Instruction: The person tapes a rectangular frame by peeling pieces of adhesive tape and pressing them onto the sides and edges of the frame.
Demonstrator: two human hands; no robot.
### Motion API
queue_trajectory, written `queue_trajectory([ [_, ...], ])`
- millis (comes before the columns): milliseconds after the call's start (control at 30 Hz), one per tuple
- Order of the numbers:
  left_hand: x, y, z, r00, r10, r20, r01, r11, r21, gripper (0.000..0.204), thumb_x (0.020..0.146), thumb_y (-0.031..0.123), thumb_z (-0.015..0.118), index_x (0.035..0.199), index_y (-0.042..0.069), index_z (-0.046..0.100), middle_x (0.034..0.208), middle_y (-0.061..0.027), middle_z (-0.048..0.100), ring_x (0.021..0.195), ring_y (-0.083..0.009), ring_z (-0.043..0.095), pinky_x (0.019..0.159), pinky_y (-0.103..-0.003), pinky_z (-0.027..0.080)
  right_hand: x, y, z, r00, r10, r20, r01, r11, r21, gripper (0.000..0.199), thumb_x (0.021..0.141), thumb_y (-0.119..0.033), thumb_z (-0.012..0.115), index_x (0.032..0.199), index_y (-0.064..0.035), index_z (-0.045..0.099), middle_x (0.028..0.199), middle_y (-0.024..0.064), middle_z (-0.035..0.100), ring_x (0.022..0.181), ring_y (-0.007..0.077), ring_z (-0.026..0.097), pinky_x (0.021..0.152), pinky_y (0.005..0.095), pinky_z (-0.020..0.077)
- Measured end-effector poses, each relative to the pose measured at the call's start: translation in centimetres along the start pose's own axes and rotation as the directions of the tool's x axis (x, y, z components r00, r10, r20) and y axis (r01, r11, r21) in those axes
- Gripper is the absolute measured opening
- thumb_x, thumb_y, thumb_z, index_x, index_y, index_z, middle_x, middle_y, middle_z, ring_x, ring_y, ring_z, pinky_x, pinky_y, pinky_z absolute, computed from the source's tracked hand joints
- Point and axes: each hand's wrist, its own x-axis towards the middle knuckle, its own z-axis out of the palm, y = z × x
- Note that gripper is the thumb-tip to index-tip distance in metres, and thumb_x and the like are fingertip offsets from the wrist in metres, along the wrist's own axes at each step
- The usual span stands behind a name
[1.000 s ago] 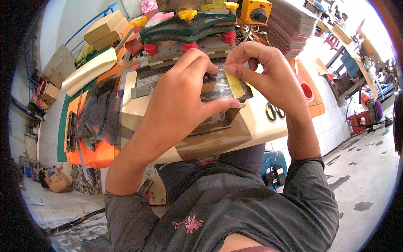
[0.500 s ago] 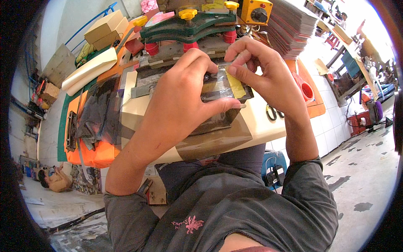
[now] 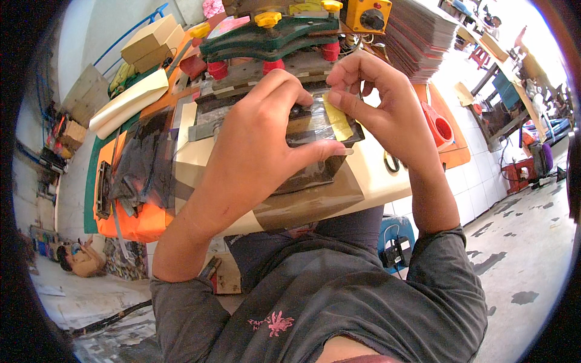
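Note:
My left hand (image 3: 260, 145) lies over a small dark flat block (image 3: 315, 130) wrapped in clear shiny film, thumb under its near edge and fingers curled over its far edge. My right hand (image 3: 378, 103) pinches the film at the block's right end, next to a yellow paper strip (image 3: 338, 118). The block rests on a cream worktop (image 3: 375, 175) patched with brown tape. Most of the block is hidden under my left hand.
Behind the hands stands a green press (image 3: 269, 39) with red and yellow knobs and a yellow control box (image 3: 369, 13). A tall stack of sheets (image 3: 420, 36) is at the right, a red cup (image 3: 440, 127) beside it. Orange mat (image 3: 136, 221), dark film pile (image 3: 142, 163) and cardboard boxes (image 3: 151, 39) lie left.
My right hand's fingers have shifted slightly along the film at the block's right end. My left hand stays pressed on the block.

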Motion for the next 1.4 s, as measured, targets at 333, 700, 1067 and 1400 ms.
queue_trajectory([
  [333,0.0,0.1,0.1,1.000,-0.021,-0.006,0.021,1.000,-0.014,0.058,0.072,0.035,0.098,0.107,-0.003,0.070,0.110,-0.0152,0.069,0.105,-0.0323,0.070,0.094,-0.040,0.055,0.2,1.6,1.0,0.977,0.194,0.084,-0.211,0.922,0.324,0.027,0.095,-0.010,0.073,0.120,-0.0019,0.066,0.096,-0.0011,0.065,0.087,0.0068,0.060,0.078,0.0231,0.0497],
  [700,0.0,0.1,0.2,0.999,-0.043,-0.014,0.043,0.998,-0.038,0.059,0.072,0.034,0.098,0.108,-0.002,0.070,0.111,-0.0146,0.068,0.105,-0.0304,0.069,0.095,-0.039,0.054,-0.1,2.3,1.4,0.910,0.350,0.221,-0.407,0.658,0.633,0.039,0.095,-0.004,0.068,0.132,-0.0034,0.059,0.105,-0.0017,0.060,0.097,0.0066,0.060,0.089,0.0219,0.0494],
  [1067,0.0,0.1,0.1,0.999,-0.050,-0.002,0.049,0.998,-0.026,0.059,0.071,0.035,0.098,0.107,-0.002,0.069,0.109,-0.0146,0.068,0.106,-0.0310,0.069,0.094,-0.039,0.055,-0.2,3.1,0.6,0.924,0.245,0.295,-0.383,0.636,0.670,0.023,0.100,-0.011,0.068,0.121,-0.0055,0.063,0.109,0.0025,0.065,0.105,0.0118,0.063,0.096,0.0268,0.0485],
  [1400,0.0,0.2,0.1,0.998,-0.062,0.002,0.062,0.998,-0.020,0.063,0.070,0.038,0.099,0.109,-0.002,0.069,0.112,-0.0145,0.067,0.108,-0.0318,0.069,0.097,-0.040,0.054,-0.4,3.3,2.2,0.910,0.333,0.247,-0.379,0.426,0.821,0.026,0.094,-0.003,0.063,0.120,-0.0050,0.062,0.109,0.0049,0.066,0.109,0.0168,0.064,0.100,0.0304,0.0491],
])
